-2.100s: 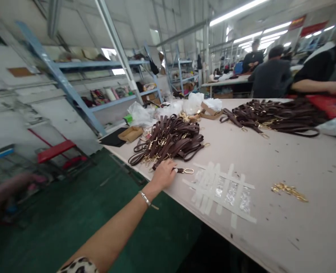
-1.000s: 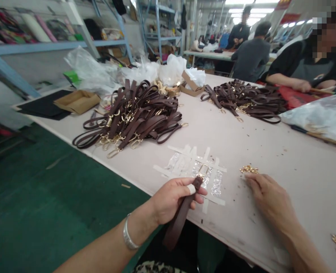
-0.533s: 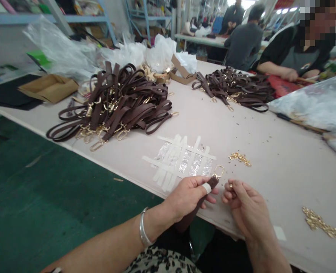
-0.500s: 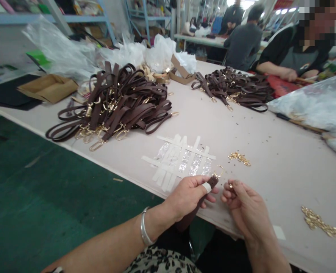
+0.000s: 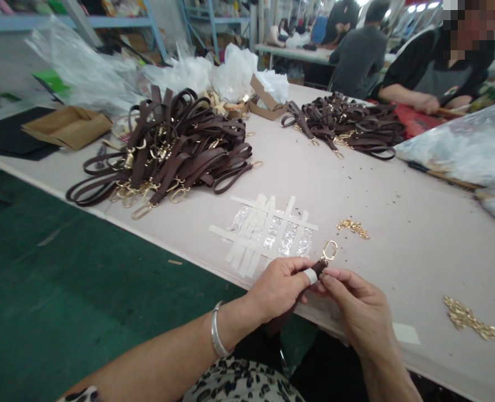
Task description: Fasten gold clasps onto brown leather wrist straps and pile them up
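My left hand (image 5: pixel 278 287) is closed round the end of a brown leather strap (image 5: pixel 316 270), whose gold clasp (image 5: pixel 330 250) sticks up beyond my fingers. The rest of the strap hangs below the table edge, mostly hidden. My right hand (image 5: pixel 356 301) meets the left at the strap end, its fingertips pinched against it just under the clasp. Both hands hover over the near edge of the pale table (image 5: pixel 398 190), beside a grid of tape strips (image 5: pixel 268 231).
A big heap of brown straps (image 5: pixel 176 153) lies at the left, a second heap (image 5: pixel 347 125) further back. Small gold parts (image 5: pixel 353 227) sit near the tape, more gold parts (image 5: pixel 475 324) at right. A seated person (image 5: pixel 443 67) works across the table. Plastic bags and cardboard boxes line the far left.
My left hand took a strap from the heap and brought it to the near edge. My right hand picked something small from the gold parts and has now closed in on the strap end.
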`<state>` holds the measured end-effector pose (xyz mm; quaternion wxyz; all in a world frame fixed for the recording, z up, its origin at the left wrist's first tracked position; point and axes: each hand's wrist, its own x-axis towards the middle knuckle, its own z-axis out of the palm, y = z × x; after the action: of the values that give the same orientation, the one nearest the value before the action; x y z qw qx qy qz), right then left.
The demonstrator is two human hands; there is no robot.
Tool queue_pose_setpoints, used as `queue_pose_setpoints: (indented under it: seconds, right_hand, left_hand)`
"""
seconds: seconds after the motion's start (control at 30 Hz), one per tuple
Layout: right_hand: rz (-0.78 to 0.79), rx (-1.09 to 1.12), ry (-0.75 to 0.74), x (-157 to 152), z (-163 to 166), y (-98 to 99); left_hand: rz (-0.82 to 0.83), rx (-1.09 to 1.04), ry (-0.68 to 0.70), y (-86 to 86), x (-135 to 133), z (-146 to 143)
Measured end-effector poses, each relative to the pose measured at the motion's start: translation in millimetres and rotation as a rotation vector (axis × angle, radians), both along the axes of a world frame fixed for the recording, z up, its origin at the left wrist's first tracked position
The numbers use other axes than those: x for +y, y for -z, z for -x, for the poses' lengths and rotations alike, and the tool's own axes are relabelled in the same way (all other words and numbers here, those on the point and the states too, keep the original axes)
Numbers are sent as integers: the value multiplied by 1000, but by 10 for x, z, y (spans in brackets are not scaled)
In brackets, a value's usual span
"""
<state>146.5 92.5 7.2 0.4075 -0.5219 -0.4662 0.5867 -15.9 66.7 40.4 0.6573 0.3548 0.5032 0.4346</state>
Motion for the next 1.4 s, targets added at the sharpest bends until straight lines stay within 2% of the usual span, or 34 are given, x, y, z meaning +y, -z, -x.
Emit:
queue_pose_setpoints:
  seconds: [0.2, 0.37, 0.6, 0.77, 0.87, 0.93, 1.0, 1.07, 1.13, 1.23, 1.4]
  right_hand:
    - [-3, -81, -106, 19, -37, -35]
    - [-112, -85, -129, -5, 1, -43]
    - [-93, 122, -28, -46, 46, -14]
    - [-153, 57, -31, -127, -36, -65]
    - [-238, -138, -19, -119, -317, -95]
    - [-335, -395, 104, -81, -668, -83]
    - [-402, -670, 287, -27, -1098, -46]
    - [-399, -925, 413, 29, -1503, 5]
    - [-367, -1107, 444, 76, -1785, 60]
    - [-346, -1202, 417, 120, -1926, 129]
    - [-358, -1228, 410, 190, -1898, 177]
  left_hand:
    - [-48, 19, 48, 45, -10, 23]
    - [-57, 87, 84, 85, -33, 26]
    - [-217, 327, 131, 142, -102, 35]
    - [-110, 230, 153, 138, -94, -121]
    - [-5, 119, 158, 122, -68, -224]
    - [57, 87, 150, 101, -58, -250]
    - [83, 75, 123, 86, -56, -241]
    - [82, 72, 100, 91, -61, -220]
    - [78, 86, 81, 115, -65, -212]
    - [104, 68, 62, 149, -64, -246]
    - [100, -90, 63, 123, -36, -335]
